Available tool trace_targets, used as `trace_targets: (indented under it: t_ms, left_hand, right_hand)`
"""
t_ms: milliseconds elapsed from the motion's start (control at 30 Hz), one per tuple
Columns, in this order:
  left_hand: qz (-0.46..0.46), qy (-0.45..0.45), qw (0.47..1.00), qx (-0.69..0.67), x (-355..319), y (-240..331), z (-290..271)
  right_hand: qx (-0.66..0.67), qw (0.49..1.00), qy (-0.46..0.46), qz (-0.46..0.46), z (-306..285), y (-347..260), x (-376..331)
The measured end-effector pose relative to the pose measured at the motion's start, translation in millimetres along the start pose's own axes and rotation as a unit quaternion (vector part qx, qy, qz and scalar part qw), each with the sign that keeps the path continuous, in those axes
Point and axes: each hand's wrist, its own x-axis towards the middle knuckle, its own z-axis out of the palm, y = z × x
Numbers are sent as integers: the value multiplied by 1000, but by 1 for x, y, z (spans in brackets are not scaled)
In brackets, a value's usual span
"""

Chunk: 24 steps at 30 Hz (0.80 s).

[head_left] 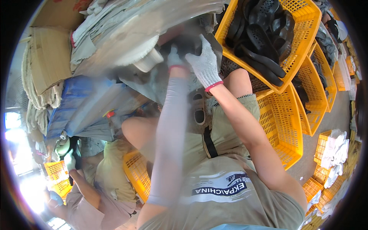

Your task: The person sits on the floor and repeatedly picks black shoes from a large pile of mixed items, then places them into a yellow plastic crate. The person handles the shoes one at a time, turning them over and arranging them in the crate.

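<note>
While a worker in an olive-grey T-shirt (230,209) and khaki shorts (184,143) sits with knees apart, the job appears to be midway through a single dark piece (188,50), which lies between the two hands, out beyond the lap. With a crateful of similar-looking pieces close by, plenty may be left, though whether that heap is finished or waiting cannot be told.

The left hand (174,58), gloved below a pale arm sleeve (168,142), reaches up to the dark piece with its thumb raised; blur hides the fingers, so its grip cannot be judged. The right hand (202,63), in a white knit glove with a red cuff, has thumb and forefinger spread wide beside the piece; whether it touches is unclear.

Just left of the hands sits a white, fuzzy-edged object (142,48) above a cream cup-shaped part (149,61). To the right, a yellow plastic crate (304,42) holds black, perforated footwear pieces (264,42), with another yellow crate (281,130) below it.

Farther off, at left, a co-worker (97,203) extends a gloved hand (70,161) beside a blue tarp-like sheet (84,99); white bundles (337,149) top more crates at far right.
</note>
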Motion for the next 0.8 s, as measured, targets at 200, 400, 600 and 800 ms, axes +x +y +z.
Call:
trace_targets:
  t_ms: [200, 400, 600, 800]
  left_hand:
    - [181, 38, 765, 617, 5, 58, -70]
    - [363, -26, 398, 842, -53, 73, -66]
    - [200, -71, 679, 702, -63, 52, -36]
    - [206, 74, 888, 404, -36, 8, 3]
  right_hand:
    - [-94, 988, -99, -74, 3, -35, 20]
    - [-83, 979, -174, 61, 26, -5, 50]
    - [-140, 969, -198, -50, 7, -43, 38]
    - [-88, 989, -118, 33, -77, -92, -31]
